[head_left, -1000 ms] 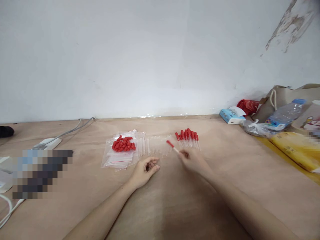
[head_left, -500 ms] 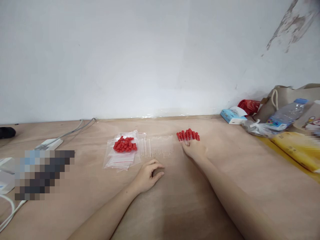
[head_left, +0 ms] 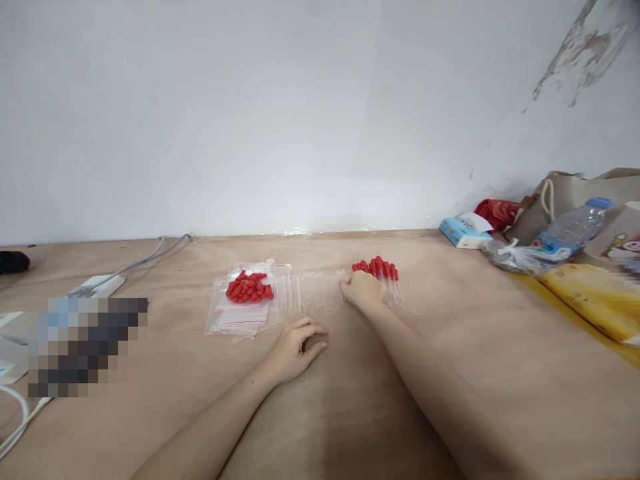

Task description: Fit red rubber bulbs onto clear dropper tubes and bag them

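My left hand (head_left: 296, 348) rests on the brown table, fingers bent and apart from the thumb, with nothing in it. Just beyond it lies a row of thin clear tubes (head_left: 317, 290). My right hand (head_left: 364, 291) is at the right end of this row, its fingers bent together; whether a tube is between them is hidden. Past and beside that hand lies a group of clear tubes with red rubber bulbs (head_left: 383, 267), partly covered by it. A pile of loose red bulbs (head_left: 249, 288) sits on clear zip bags (head_left: 235, 322) at the left.
On the right stand a blue tissue pack (head_left: 465, 232), a plastic bottle (head_left: 575, 230), a yellow package (head_left: 595, 293) and a beige bag (head_left: 565, 190). At the left are a white power strip (head_left: 103, 287) with cables and a pixelated object (head_left: 90, 347). A white wall backs the table.
My right hand has moved left, from the red-bulbed tubes to the right end of the clear row, uncovering more of those tubes. My left hand has stayed put.
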Action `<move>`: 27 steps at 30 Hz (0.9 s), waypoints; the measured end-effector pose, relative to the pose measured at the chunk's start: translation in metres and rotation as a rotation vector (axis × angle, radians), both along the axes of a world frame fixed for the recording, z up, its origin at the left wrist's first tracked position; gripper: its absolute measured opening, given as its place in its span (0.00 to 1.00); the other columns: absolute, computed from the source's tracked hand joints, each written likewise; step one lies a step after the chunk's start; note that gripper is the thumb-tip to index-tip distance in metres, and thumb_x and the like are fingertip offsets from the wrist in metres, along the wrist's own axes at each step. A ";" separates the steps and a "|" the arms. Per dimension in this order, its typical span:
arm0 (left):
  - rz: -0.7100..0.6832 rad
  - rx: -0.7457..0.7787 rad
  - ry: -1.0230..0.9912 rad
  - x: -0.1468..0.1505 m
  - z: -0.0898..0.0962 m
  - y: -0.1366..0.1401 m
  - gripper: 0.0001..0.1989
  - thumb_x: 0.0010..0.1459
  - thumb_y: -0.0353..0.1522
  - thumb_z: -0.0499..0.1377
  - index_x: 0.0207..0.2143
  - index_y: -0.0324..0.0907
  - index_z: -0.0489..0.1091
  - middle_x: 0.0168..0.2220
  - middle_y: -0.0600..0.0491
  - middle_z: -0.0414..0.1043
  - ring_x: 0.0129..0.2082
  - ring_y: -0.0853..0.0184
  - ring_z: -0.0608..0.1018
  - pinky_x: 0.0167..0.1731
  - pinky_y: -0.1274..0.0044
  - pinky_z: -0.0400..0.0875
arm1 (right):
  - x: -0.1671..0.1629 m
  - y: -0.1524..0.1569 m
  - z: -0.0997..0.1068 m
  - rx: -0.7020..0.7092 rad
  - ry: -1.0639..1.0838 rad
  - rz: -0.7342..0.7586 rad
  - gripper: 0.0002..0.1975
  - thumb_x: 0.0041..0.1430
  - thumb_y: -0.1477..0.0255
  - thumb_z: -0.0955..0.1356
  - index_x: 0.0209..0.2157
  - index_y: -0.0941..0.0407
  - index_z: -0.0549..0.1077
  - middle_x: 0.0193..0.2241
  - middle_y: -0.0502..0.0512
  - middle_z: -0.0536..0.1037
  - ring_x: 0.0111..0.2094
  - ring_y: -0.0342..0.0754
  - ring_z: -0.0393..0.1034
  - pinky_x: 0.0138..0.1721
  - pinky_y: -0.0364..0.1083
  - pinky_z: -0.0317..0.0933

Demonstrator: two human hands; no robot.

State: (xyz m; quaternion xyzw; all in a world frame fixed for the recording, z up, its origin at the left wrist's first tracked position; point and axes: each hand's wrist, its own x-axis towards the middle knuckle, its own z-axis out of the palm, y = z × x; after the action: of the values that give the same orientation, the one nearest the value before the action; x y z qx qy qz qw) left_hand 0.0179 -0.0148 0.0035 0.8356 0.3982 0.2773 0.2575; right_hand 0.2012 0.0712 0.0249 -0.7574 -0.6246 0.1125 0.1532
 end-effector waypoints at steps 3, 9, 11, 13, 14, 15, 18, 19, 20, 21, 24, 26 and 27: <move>-0.006 0.001 -0.019 0.000 -0.001 0.000 0.09 0.54 0.31 0.54 0.38 0.43 0.70 0.35 0.51 0.68 0.35 0.67 0.70 0.37 0.75 0.64 | -0.003 0.011 0.002 -0.052 0.006 -0.012 0.15 0.50 0.65 0.64 0.36 0.60 0.73 0.34 0.65 0.75 0.37 0.55 0.70 0.33 0.48 0.60; -0.010 -0.002 -0.009 -0.001 -0.001 0.001 0.09 0.54 0.30 0.55 0.39 0.43 0.70 0.36 0.51 0.68 0.36 0.67 0.70 0.37 0.76 0.64 | -0.002 0.017 0.002 -0.102 0.015 0.004 0.14 0.49 0.68 0.64 0.36 0.60 0.73 0.32 0.64 0.76 0.36 0.55 0.71 0.31 0.47 0.60; -0.009 0.002 -0.004 -0.001 0.000 0.001 0.09 0.54 0.31 0.55 0.38 0.43 0.70 0.35 0.51 0.68 0.36 0.67 0.70 0.37 0.75 0.64 | -0.003 0.014 0.005 -0.085 0.010 0.022 0.13 0.50 0.68 0.63 0.35 0.60 0.73 0.32 0.64 0.76 0.35 0.56 0.71 0.31 0.47 0.59; -0.005 0.000 -0.003 0.000 -0.001 -0.001 0.09 0.54 0.31 0.54 0.39 0.43 0.70 0.35 0.51 0.68 0.36 0.67 0.70 0.37 0.75 0.64 | -0.003 0.006 0.009 -0.042 0.003 0.055 0.13 0.52 0.69 0.61 0.34 0.59 0.72 0.31 0.63 0.75 0.35 0.55 0.71 0.30 0.47 0.59; -0.007 -0.002 -0.006 0.001 -0.001 -0.003 0.09 0.55 0.31 0.54 0.38 0.43 0.70 0.35 0.51 0.68 0.36 0.67 0.70 0.37 0.75 0.64 | -0.003 0.000 0.010 -0.015 -0.001 0.076 0.13 0.54 0.69 0.60 0.34 0.59 0.71 0.30 0.62 0.75 0.35 0.55 0.70 0.30 0.47 0.58; -0.006 0.002 -0.012 0.003 0.000 -0.004 0.08 0.55 0.32 0.54 0.37 0.43 0.70 0.35 0.51 0.68 0.35 0.67 0.70 0.37 0.75 0.64 | -0.001 -0.007 0.010 0.010 -0.004 0.096 0.13 0.55 0.69 0.58 0.35 0.59 0.70 0.31 0.62 0.75 0.35 0.54 0.70 0.30 0.46 0.58; 0.070 0.099 -0.056 0.002 0.006 -0.006 0.07 0.56 0.33 0.52 0.30 0.41 0.68 0.34 0.51 0.67 0.34 0.68 0.70 0.36 0.76 0.64 | 0.010 -0.036 0.004 0.129 -0.011 0.212 0.12 0.59 0.69 0.56 0.36 0.59 0.67 0.31 0.60 0.74 0.33 0.51 0.69 0.30 0.45 0.56; 0.124 0.160 -0.072 -0.002 0.010 -0.004 0.08 0.56 0.34 0.52 0.27 0.40 0.66 0.33 0.51 0.67 0.34 0.68 0.70 0.37 0.76 0.64 | 0.016 -0.046 -0.001 0.226 -0.018 0.309 0.12 0.59 0.70 0.56 0.36 0.59 0.66 0.29 0.59 0.74 0.30 0.50 0.69 0.29 0.45 0.56; 0.188 0.223 -0.081 -0.008 0.016 0.002 0.09 0.56 0.34 0.52 0.25 0.40 0.65 0.32 0.51 0.67 0.35 0.67 0.69 0.37 0.76 0.64 | 0.023 -0.055 -0.007 0.315 -0.026 0.425 0.11 0.60 0.70 0.55 0.35 0.59 0.66 0.27 0.58 0.74 0.28 0.49 0.68 0.28 0.44 0.55; 0.262 0.285 -0.083 -0.016 0.023 0.010 0.10 0.56 0.34 0.52 0.23 0.41 0.64 0.32 0.51 0.67 0.35 0.67 0.69 0.39 0.75 0.63 | 0.029 -0.064 -0.013 0.401 -0.039 0.525 0.11 0.60 0.71 0.56 0.33 0.59 0.66 0.27 0.57 0.74 0.28 0.48 0.68 0.29 0.45 0.55; 0.507 0.372 0.006 -0.053 0.050 0.048 0.09 0.57 0.33 0.48 0.31 0.41 0.66 0.32 0.51 0.69 0.34 0.66 0.70 0.37 0.76 0.63 | 0.047 -0.082 -0.030 0.627 -0.038 0.726 0.10 0.61 0.74 0.56 0.37 0.58 0.66 0.30 0.56 0.75 0.30 0.46 0.68 0.35 0.46 0.56; 0.570 0.353 0.228 -0.077 0.066 0.081 0.11 0.57 0.32 0.47 0.36 0.40 0.67 0.37 0.49 0.69 0.36 0.66 0.71 0.37 0.75 0.63 | 0.053 -0.088 -0.036 0.711 -0.003 0.741 0.10 0.61 0.75 0.57 0.42 0.57 0.65 0.33 0.56 0.76 0.32 0.46 0.69 0.36 0.46 0.56; 0.518 0.302 0.400 -0.087 0.072 0.096 0.12 0.56 0.32 0.47 0.36 0.40 0.67 0.39 0.49 0.69 0.36 0.65 0.71 0.38 0.75 0.63 | 0.054 -0.090 -0.037 0.727 0.018 0.732 0.11 0.60 0.75 0.58 0.43 0.57 0.65 0.34 0.56 0.76 0.33 0.45 0.69 0.36 0.46 0.56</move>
State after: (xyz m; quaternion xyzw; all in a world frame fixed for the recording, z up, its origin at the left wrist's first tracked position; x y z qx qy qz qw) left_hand -0.0694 0.0815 0.0759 0.7733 0.5938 0.2202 -0.0308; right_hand 0.2552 -0.0183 -0.0125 -0.3858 -0.8462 -0.0591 0.3627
